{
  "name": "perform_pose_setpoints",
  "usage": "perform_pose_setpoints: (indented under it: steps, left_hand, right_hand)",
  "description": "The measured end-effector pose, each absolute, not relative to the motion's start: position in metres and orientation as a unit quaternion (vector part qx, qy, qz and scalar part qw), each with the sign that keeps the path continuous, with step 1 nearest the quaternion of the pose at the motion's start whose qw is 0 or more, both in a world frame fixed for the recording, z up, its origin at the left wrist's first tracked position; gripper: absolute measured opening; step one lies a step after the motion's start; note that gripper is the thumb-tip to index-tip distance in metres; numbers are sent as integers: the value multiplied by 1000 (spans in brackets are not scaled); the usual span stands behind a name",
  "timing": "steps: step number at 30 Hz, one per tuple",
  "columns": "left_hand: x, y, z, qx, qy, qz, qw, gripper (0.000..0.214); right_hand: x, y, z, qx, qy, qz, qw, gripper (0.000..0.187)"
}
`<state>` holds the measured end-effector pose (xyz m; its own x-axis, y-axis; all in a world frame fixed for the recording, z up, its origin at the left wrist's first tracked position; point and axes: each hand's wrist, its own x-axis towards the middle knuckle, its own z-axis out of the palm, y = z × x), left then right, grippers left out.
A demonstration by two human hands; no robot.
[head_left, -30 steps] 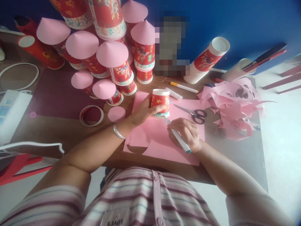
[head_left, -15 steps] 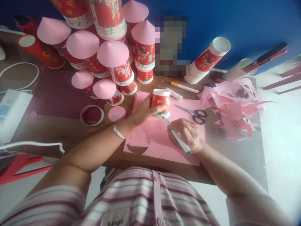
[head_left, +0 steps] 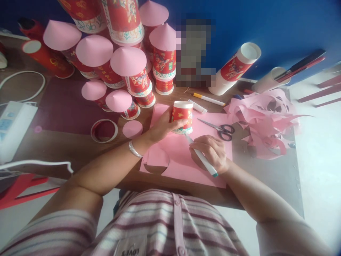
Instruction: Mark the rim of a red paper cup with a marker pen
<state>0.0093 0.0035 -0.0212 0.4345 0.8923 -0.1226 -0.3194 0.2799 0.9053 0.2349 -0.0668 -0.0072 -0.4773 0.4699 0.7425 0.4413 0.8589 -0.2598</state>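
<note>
My left hand (head_left: 161, 127) is wrapped round a red paper cup (head_left: 182, 116) that stands upside down on a pink paper sheet (head_left: 186, 160). My right hand (head_left: 211, 152) grips a white pen with a green end (head_left: 202, 159), its tip touching the sheet at the cup's rim. A round cut-out shows in the sheet's left edge (head_left: 157, 158). A silver bracelet (head_left: 134, 149) sits on my left wrist.
Several red cups with pink cone lids (head_left: 128, 62) are stacked at the back left. Scissors (head_left: 221, 128), a yellow-tipped pen (head_left: 207, 99), a pink paper disc (head_left: 132, 128), a tape ring (head_left: 103, 131), pink scraps (head_left: 263, 121) and a lying cup stack (head_left: 234, 67) surround the sheet.
My right hand and the pen have slid slightly left along the cup's rim. The left hand and the cup stay put.
</note>
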Motion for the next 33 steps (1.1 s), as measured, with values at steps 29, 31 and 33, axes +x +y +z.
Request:
perform_pose_setpoints:
  steps: [29, 31, 33]
  left_hand:
    - [3, 3, -30, 371, 268, 447, 769, 51]
    - [3, 3, -31, 364, 272, 449, 770, 51]
    - [3, 3, -31, 361, 273, 449, 771, 54]
  right_hand:
    - [230, -66, -3, -254, -854, -10, 454, 26]
    - [230, -65, -2, -259, -853, -14, 453, 27]
    - [230, -65, -1, -263, -852, -18, 452, 27]
